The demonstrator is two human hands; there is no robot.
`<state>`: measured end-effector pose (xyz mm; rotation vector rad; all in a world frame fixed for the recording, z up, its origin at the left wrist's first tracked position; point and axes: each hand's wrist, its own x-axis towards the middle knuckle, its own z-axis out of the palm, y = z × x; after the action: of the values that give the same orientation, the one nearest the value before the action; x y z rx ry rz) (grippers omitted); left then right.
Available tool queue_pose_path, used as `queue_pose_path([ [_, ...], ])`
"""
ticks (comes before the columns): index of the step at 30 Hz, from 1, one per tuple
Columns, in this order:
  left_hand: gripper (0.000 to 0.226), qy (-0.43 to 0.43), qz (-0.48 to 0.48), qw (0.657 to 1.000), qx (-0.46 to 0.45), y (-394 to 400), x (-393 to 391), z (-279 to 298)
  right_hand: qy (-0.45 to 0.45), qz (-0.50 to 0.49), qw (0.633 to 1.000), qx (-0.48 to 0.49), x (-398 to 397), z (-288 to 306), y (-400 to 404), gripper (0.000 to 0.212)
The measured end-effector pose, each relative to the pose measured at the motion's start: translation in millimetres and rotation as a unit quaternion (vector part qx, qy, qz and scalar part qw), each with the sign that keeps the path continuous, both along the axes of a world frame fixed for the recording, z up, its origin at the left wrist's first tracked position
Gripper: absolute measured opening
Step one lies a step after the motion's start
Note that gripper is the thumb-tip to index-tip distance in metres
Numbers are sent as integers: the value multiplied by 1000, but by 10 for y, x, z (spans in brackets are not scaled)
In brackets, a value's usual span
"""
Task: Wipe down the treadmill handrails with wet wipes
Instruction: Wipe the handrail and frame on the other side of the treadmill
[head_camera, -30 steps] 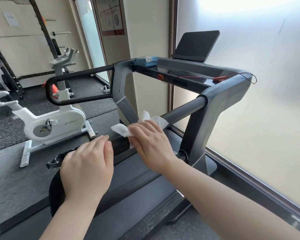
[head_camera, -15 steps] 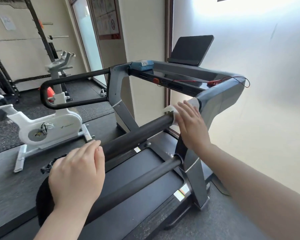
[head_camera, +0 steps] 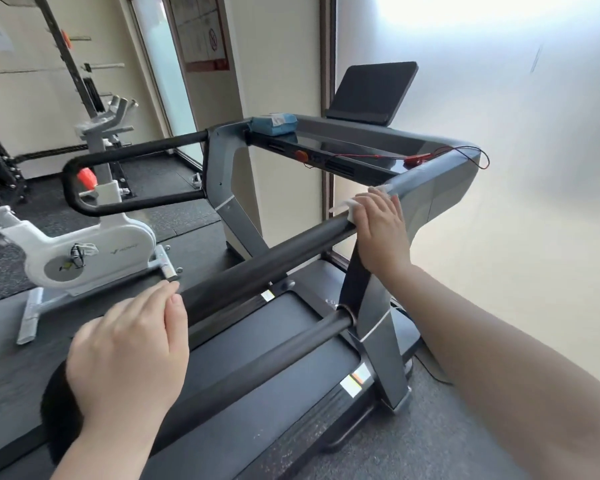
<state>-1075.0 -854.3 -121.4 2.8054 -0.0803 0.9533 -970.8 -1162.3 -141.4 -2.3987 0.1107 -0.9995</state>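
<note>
1. There is just one camera, worn on the person's head.
2. It looks forward and down, close over the near handrail (head_camera: 264,268).
3. The screen (head_camera: 371,90) sits far ahead.

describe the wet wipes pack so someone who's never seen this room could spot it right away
Start at the treadmill console, the dark glossy panel below the tilted black screen. The wet wipes pack lies flat on the console's far corner, above where the far handrail joins the frame. It is the only blue thing on the machine, a soft packet with a pale label on top.
</note>
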Motion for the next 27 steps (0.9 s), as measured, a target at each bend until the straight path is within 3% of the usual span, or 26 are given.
queue_pose_path([
  [2,48,-5,4,1000,-2,-19,-10,-9,-17,-19,999,42,-28,-7,421,40],
  [3,48,-10,6,1000,-2,-16,-9,-13,-36,6,999,19,-89,-33,673,41],
  [6,47,-13,3,1000,-2,16,-20,-44,-83,145,978,-122,-341,-147,1024,39],
  [9,48,5,-12,1000,-4,71,-27,-41,-69,215,952,-207,-228,-89,579,42],
  [13,50,31,-49,998,10,165,-39,-37,-55,84,989,-112,-16,-31,-93,48],
  [17,56,61,-50,997,-12,16,45,34,-46,21,998,-30,-41,-69,340,48],
  [22,55,71,-184,977,82,-603,408,64,-20,141,976,-166,-165,-9,388,49],
  [27,57,59,-249,962,93,-1034,704,50,60,15,985,-162,20,210,-427,55],
])
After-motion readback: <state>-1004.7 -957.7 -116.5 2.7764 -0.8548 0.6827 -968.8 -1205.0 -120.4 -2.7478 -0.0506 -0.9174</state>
